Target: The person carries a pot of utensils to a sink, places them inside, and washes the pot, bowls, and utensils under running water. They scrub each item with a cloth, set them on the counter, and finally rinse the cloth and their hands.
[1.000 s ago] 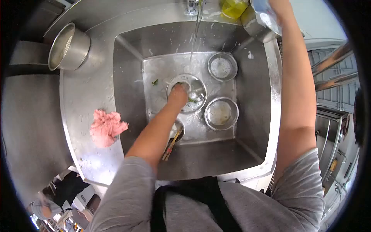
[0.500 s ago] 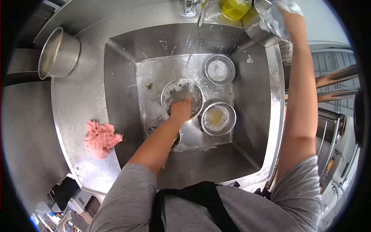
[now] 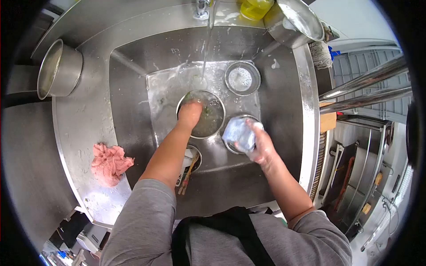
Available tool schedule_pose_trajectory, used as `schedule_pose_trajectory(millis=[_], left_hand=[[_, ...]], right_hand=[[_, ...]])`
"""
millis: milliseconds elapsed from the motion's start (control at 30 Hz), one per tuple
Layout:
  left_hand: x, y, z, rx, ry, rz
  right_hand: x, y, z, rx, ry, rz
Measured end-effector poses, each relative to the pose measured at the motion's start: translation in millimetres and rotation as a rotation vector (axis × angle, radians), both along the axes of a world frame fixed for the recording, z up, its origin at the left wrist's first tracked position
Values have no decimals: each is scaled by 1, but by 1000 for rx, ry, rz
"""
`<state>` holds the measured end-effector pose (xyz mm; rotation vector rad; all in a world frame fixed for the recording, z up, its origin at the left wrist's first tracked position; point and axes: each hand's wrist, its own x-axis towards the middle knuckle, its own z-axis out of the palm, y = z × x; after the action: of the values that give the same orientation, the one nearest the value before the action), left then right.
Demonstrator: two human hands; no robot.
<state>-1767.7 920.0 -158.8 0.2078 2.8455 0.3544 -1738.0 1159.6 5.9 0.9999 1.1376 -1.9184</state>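
Note:
My left hand [image 3: 191, 114] reaches into a round metal bowl [image 3: 217, 129] of cloudy water with green scraps in it; its fingers are under the water and hidden. Over a smaller metal bowl [image 3: 231, 146] at the lower right, my right hand [image 3: 262, 144] grips a soapy, bluish-white dishcloth [image 3: 238, 132], blurred by motion. The cloth covers most of that bowl. Behind it stands another small metal bowl [image 3: 242, 80] with suds inside. Below my left forearm, a metal container [image 3: 198, 164] holds wooden-handled utensils [image 3: 187, 177].
Water runs from the tap [image 3: 202, 11] into the steel sink [image 3: 284, 111]. A pot of suds [image 3: 290, 33] and a yellow liquid bottle [image 3: 256, 9] stand at the back right. A pink cloth [image 3: 109, 164] and a metal pot [image 3: 66, 73] sit on the left ledge.
My right hand has come from the pot at the back right down to the lower-right bowl, carrying the soapy dishcloth. My left hand has shifted slightly left within its bowl.

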Motion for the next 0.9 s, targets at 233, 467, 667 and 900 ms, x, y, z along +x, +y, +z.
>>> schedule_pose_trajectory(millis=[233, 467, 667, 900], left_hand=[[15, 3, 48, 136, -5, 46], [30, 1, 136, 174, 204, 38], [10, -2, 117, 445, 215, 336], [-100, 2, 146, 1268, -671, 667]], right_hand=[[16, 10, -14, -42, -55, -32], [17, -24, -30, 17, 51, -20], [32, -44, -50, 15, 29, 8], [52, -24, -34, -90, 74, 35]])
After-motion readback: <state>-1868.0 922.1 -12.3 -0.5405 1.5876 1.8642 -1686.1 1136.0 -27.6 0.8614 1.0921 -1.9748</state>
